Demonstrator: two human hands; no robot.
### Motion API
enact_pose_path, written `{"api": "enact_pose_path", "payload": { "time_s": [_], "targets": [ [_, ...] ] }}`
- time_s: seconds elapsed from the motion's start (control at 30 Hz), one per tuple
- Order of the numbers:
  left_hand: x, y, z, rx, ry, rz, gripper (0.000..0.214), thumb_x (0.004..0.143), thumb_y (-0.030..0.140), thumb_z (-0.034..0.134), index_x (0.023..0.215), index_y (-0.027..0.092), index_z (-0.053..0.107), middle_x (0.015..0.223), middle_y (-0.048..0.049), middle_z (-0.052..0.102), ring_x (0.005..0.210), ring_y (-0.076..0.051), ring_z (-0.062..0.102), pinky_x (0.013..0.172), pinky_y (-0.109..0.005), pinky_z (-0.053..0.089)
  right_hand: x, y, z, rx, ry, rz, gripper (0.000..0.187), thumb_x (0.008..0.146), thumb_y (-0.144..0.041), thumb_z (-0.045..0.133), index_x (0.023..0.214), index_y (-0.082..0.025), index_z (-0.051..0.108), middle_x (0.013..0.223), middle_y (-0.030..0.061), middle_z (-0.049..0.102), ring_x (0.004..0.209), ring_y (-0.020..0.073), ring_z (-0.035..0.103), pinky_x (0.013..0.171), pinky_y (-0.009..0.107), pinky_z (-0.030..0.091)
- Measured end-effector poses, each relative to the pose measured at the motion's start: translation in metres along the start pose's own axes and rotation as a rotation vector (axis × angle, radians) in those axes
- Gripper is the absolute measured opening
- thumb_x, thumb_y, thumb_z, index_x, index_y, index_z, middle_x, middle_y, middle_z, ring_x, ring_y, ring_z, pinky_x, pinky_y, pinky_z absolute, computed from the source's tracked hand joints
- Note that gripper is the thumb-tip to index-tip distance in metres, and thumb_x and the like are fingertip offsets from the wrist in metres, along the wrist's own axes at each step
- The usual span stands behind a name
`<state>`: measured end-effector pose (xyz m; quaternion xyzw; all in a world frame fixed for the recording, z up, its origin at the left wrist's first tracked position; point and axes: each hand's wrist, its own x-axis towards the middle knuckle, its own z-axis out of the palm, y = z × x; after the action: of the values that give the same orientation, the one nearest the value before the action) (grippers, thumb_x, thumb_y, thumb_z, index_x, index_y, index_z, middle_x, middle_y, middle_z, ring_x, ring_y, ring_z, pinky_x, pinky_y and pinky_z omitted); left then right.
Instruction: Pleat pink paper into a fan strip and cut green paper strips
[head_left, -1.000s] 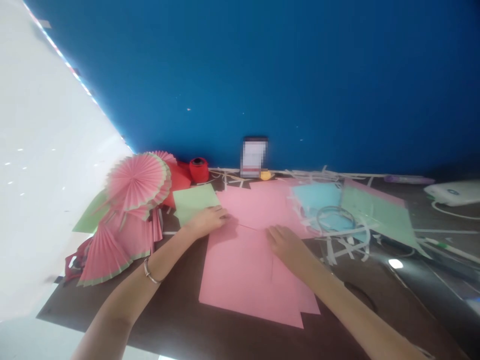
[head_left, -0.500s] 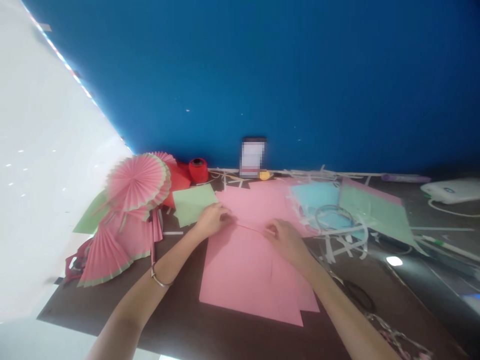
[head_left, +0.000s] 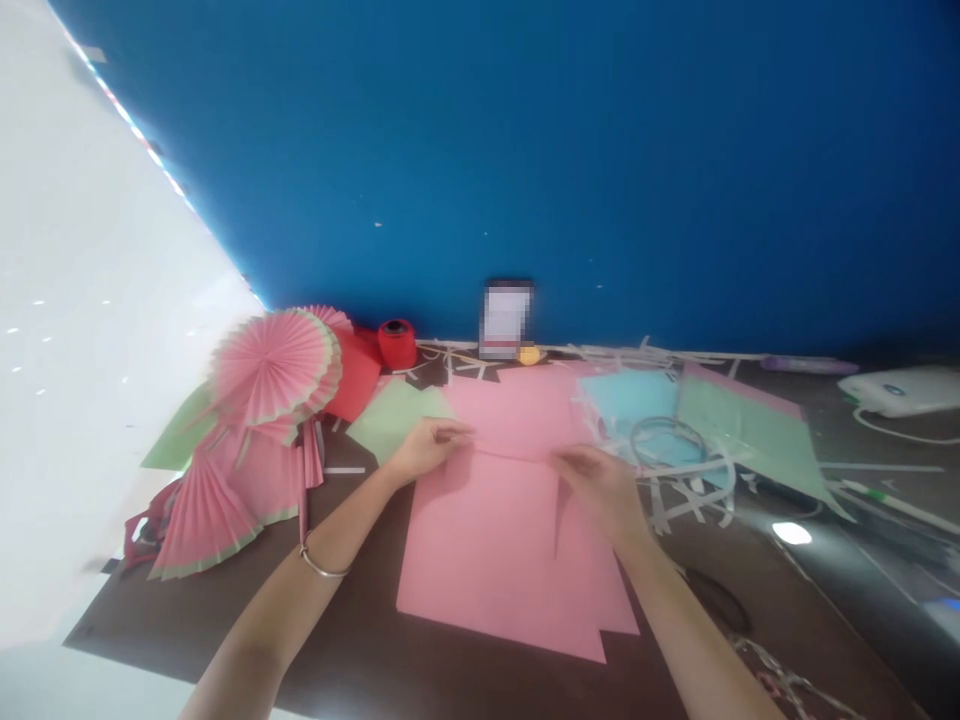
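Note:
Pink paper sheets (head_left: 480, 560) lie in front of me on the dark table, overlapping one another. Across the upper sheet runs a narrow raised edge, like a fold. My left hand (head_left: 429, 448) pinches the left end of this edge, with its thumb and fingers closed. At the right end, my right hand (head_left: 600, 482) grips the paper between thumb and fingers. A green sheet (head_left: 390, 420) rests just beyond my left hand. To the right of the pink sheets are blue paper (head_left: 634, 392) and a tangle of white paper strips (head_left: 697, 490).
Pleated pink paper fans (head_left: 274, 370) with green rims are heaped at the left. A red tape roll (head_left: 397, 344) and a propped phone (head_left: 505, 318) stand by the blue wall (head_left: 570, 150). Farther right are green sheets (head_left: 742, 425), a purple marker (head_left: 808, 365) and a white corded device (head_left: 904, 391).
My right hand has shifted slightly right along the raised edge, and my left hand slightly lower. The green sheet near my left hand has turned a little.

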<state>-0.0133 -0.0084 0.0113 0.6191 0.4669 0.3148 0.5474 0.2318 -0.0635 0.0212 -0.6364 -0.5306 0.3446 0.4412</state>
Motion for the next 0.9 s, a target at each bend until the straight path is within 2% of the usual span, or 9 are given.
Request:
{"api": "enact_pose_path", "payload": {
  "time_s": [0.13,0.3,0.43,0.63,0.77,0.9],
  "targets": [
    [-0.002,0.002,0.004,-0.022,-0.076,-0.012,0.033,0.069,0.031,0.069,0.096,0.012,0.068,0.092,-0.0096,0.071,0.073,-0.016,0.065,0.069,-0.026,0.050,-0.004,-0.001,0.004,0.068,0.031,0.000,0.020,0.062,-0.037,0.069,0.069,-0.019,0.067,0.075,0.0044,0.071,0.072,0.0198,0.065,0.073,0.035,0.052],
    [-0.004,0.008,0.008,0.088,-0.050,0.007,0.019,0.072,0.031,0.065,0.078,0.013,0.071,0.086,-0.0069,0.072,0.079,-0.018,0.065,0.072,-0.025,0.050,-0.006,-0.004,0.008,0.198,0.052,0.054,0.025,0.058,-0.034,0.075,0.077,-0.019,0.067,0.079,0.0055,0.072,0.077,0.0207,0.066,0.079,0.037,0.053],
    [-0.004,0.010,0.008,0.107,-0.064,0.016,0.019,0.074,0.029,0.062,0.077,0.012,0.070,0.084,-0.0068,0.072,0.077,-0.016,0.065,0.072,-0.024,0.050,-0.008,-0.006,0.011,0.269,0.054,0.100,0.026,0.059,-0.034,0.076,0.078,-0.018,0.068,0.081,0.0059,0.072,0.081,0.0210,0.067,0.082,0.036,0.053],
    [-0.008,0.009,0.011,0.151,-0.195,0.040,0.027,0.072,0.037,0.065,0.080,0.012,0.070,0.077,-0.0067,0.071,0.068,-0.015,0.063,0.062,-0.023,0.047,-0.010,-0.006,0.013,0.246,0.021,0.063,0.030,0.060,-0.036,0.075,0.084,-0.019,0.068,0.085,0.0061,0.072,0.083,0.0208,0.066,0.083,0.037,0.051],
    [-0.007,0.007,0.011,0.163,-0.197,0.054,0.027,0.076,0.037,0.060,0.075,0.012,0.070,0.072,-0.0047,0.069,0.064,-0.013,0.060,0.059,-0.022,0.045,-0.010,-0.010,0.009,0.199,-0.022,0.125,0.030,0.063,-0.043,0.071,0.081,-0.018,0.069,0.088,0.0074,0.071,0.087,0.0233,0.065,0.081,0.036,0.050],
    [-0.006,0.008,0.010,0.141,-0.223,0.030,0.024,0.076,0.035,0.061,0.077,0.012,0.069,0.077,-0.0063,0.070,0.067,-0.013,0.061,0.063,-0.022,0.047,-0.010,-0.011,0.008,0.158,-0.050,0.161,0.029,0.063,-0.046,0.070,0.072,-0.018,0.069,0.082,0.0069,0.071,0.085,0.0249,0.064,0.079,0.037,0.050]
  ]
}}
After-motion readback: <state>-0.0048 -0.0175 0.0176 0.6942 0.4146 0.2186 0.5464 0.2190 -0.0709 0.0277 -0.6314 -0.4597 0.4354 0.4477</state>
